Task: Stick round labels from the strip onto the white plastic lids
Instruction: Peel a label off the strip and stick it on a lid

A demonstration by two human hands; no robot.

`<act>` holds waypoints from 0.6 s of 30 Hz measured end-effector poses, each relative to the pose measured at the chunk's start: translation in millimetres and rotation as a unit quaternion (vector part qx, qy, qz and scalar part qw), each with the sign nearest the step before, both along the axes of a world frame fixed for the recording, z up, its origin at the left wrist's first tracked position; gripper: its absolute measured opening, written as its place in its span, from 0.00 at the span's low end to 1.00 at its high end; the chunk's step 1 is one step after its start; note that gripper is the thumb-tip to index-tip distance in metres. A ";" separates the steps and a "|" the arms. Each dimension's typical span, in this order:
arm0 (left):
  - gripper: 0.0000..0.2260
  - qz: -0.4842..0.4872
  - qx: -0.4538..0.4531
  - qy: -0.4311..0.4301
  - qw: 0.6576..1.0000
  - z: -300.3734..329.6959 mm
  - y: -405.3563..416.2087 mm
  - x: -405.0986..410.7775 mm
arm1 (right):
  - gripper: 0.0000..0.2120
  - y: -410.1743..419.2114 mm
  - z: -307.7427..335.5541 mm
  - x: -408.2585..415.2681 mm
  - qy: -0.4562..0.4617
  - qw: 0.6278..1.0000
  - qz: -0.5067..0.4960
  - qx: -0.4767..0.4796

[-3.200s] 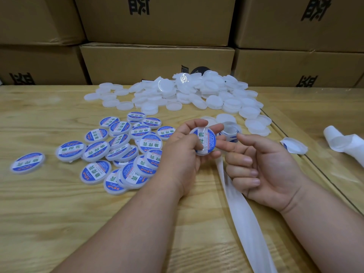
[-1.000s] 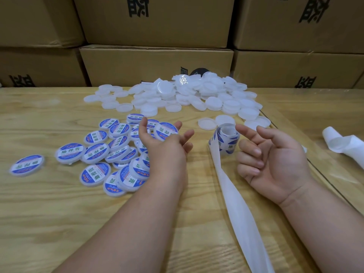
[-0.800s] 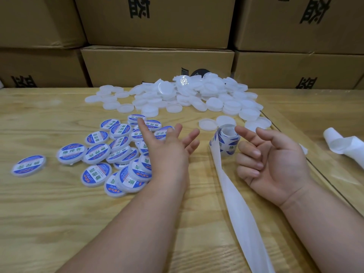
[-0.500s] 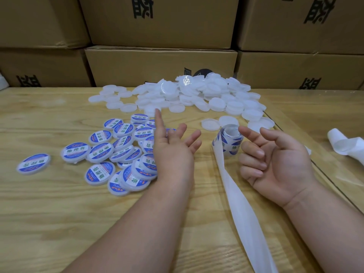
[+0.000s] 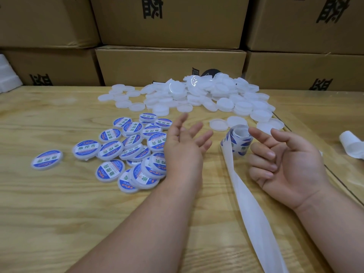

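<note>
Stacked cartons (image 5: 169,64) behind table — left hand (image 5: 183,152) released, right hand (image 5: 291,166) loosely curled, holding nothing.

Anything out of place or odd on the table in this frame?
Nothing stands out. Labelled lids lie loosely overlapped at left, blank white lids are heaped behind, and the spent backing strip trails toward the near edge. Both hands are empty.
</note>
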State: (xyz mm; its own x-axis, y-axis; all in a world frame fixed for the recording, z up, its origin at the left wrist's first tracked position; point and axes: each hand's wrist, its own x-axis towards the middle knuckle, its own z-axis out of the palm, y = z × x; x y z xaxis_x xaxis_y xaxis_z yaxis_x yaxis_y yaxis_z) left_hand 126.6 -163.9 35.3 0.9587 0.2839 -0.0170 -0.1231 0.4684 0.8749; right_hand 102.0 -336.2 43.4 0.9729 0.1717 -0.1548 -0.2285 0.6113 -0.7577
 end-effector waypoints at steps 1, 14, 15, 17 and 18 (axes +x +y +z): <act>0.16 -0.007 0.036 -0.003 0.999 -1.2 -2.6 -0.7 | 0.14 -0.2 0.0 -0.1 -0.001 1.000 -0.001 0.002; 0.18 -0.064 0.320 -0.044 0.944 -11.0 -17.3 -5.9 | 0.10 9.8 -10.1 -6.6 -0.119 0.919 -0.249 -0.281; 0.18 -0.057 0.326 -0.037 0.943 -10.7 -17.1 -3.3 | 0.08 12.7 -10.0 -8.8 -0.132 0.909 -0.243 -0.312; 0.20 -0.055 0.373 -0.048 0.925 -9.9 -19.8 4.1 | 0.06 18.5 -9.4 -12.5 -0.156 0.884 -0.236 -0.372; 0.22 -0.061 0.412 -0.062 0.907 -9.7 -22.1 9.2 | 0.08 20.4 -10.0 -12.9 -0.166 0.875 -0.238 -0.389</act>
State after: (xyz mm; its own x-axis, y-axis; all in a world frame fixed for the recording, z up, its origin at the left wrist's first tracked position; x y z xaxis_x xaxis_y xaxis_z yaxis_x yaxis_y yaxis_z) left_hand 135.8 -186.0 25.6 0.9637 0.0428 0.2637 -0.2365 -0.3221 0.9167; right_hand 89.2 -315.8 33.4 0.9190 -0.2964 0.2600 0.2234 -0.1518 -0.9628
